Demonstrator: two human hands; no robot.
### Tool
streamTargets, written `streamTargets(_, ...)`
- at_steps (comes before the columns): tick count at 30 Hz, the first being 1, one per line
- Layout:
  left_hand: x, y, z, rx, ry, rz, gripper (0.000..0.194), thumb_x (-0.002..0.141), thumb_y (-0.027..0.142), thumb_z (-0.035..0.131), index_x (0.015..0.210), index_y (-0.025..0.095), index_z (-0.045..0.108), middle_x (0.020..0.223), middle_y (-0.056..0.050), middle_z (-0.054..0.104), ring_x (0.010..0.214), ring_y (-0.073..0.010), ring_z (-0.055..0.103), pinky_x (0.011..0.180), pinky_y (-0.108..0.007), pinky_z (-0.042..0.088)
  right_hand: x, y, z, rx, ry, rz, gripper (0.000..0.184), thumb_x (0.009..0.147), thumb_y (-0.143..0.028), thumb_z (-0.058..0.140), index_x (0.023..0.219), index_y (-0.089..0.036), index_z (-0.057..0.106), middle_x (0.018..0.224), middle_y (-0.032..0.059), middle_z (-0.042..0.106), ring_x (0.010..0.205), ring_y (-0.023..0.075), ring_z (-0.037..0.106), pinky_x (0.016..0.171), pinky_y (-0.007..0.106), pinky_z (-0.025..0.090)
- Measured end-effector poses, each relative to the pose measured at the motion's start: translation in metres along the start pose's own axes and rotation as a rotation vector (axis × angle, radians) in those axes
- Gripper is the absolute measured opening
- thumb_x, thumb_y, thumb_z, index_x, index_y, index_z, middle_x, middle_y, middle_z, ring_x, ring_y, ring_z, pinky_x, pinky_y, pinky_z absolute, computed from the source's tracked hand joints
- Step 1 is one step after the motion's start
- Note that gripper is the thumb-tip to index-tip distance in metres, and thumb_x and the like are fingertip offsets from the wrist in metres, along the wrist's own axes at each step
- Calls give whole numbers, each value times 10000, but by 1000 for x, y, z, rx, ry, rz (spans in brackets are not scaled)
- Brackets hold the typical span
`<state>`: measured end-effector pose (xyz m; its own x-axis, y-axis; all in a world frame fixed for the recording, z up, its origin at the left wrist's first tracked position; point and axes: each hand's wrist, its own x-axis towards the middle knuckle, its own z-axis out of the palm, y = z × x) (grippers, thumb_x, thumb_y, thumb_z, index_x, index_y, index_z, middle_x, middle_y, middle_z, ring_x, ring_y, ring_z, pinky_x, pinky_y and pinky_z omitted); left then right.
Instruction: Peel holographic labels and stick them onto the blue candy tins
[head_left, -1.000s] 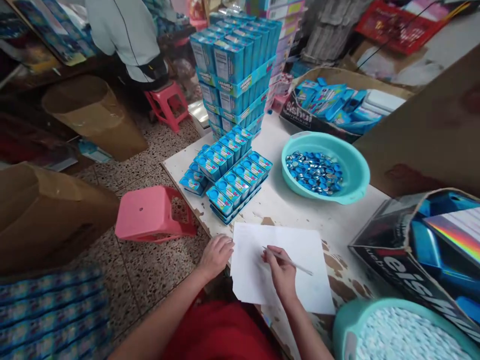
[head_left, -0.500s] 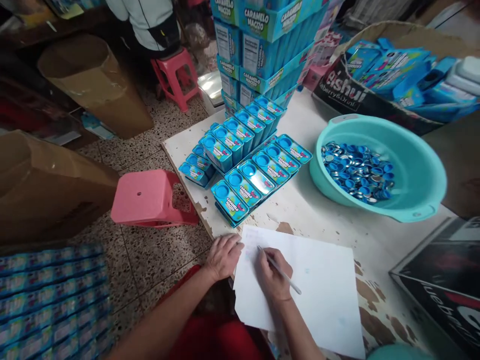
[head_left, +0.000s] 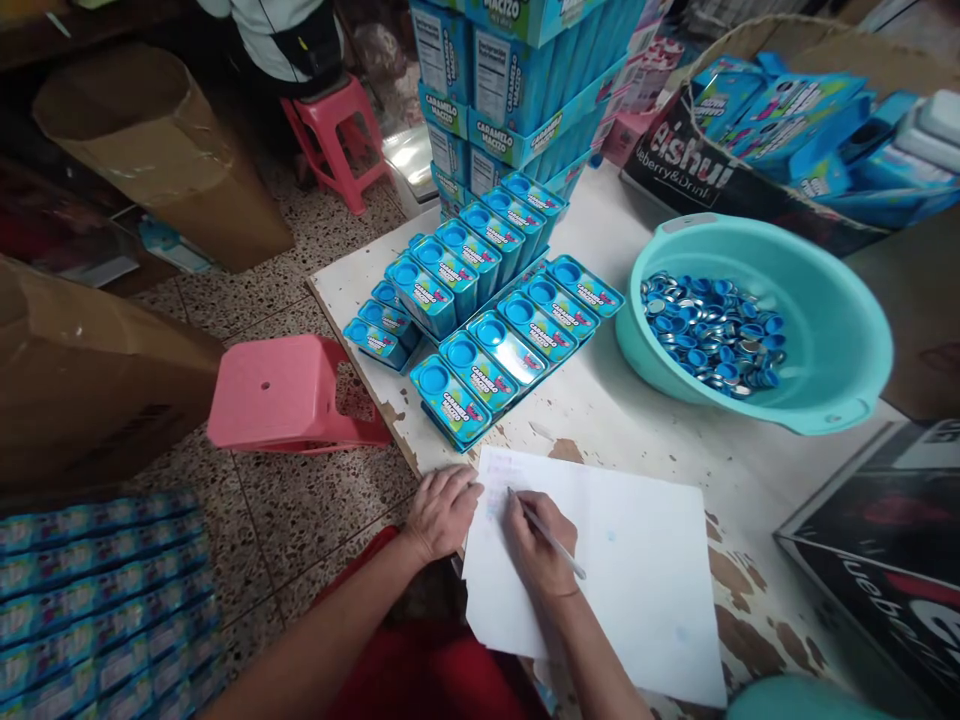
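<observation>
My right hand [head_left: 541, 540] grips a slim grey pen [head_left: 559, 548], its tip on a white sheet of paper [head_left: 637, 570] with faint writing near the top left corner. Flat at the paper's left edge lies my left hand [head_left: 444, 512], fingers stretched out and holding nothing. Just beyond the paper are blue candy packs in a tray [head_left: 491, 365], tops up, each with a round hollow. Behind them a row of taller blue packs [head_left: 480, 250] leans across the table. The writing is too faint to read.
A turquoise basin [head_left: 817, 330] with many small blue and silver caps stands on the worn white table [head_left: 585, 420]. Stacked candy boxes [head_left: 517, 90] rise at the back. A pink stool [head_left: 270, 395], cardboard boxes [head_left: 150, 150] and a seated person [head_left: 292, 50] are on the left.
The pen and my right hand have shifted slightly over the paper. The whole view has moved a little; my left hand keeps its place at the paper's edge.
</observation>
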<state>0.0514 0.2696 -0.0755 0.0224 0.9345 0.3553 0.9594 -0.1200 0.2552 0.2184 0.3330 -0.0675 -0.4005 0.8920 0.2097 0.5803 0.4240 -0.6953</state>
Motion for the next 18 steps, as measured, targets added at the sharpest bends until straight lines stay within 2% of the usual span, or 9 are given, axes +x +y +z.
streamTargets(6,-2,0,1,-10,-32,-10,244,862,188,429,993,218,633,1060,-66,661,1057,-196,553,854,-342,394,0,0,2,-33,33,31,193,897,-272,457,776,-193,584,643,5,636,528,112,592,515,203,441)
streamTargets(13,-3,-1,4,-23,-15,-11,251,854,186,434,1008,219,629,1071,-68,659,1053,-202,554,877,-356,399,-1,1,3,-20,61,48,205,891,-287,456,761,-191,582,627,4,625,523,115,587,508,206,443)
streamTargets(18,-1,0,1,-18,-17,2,247,857,190,431,1004,214,627,1069,-67,660,1049,-206,556,860,-349,397,-1,0,1,60,75,142,207,894,-318,478,780,-184,586,645,3,638,523,111,593,516,202,447)
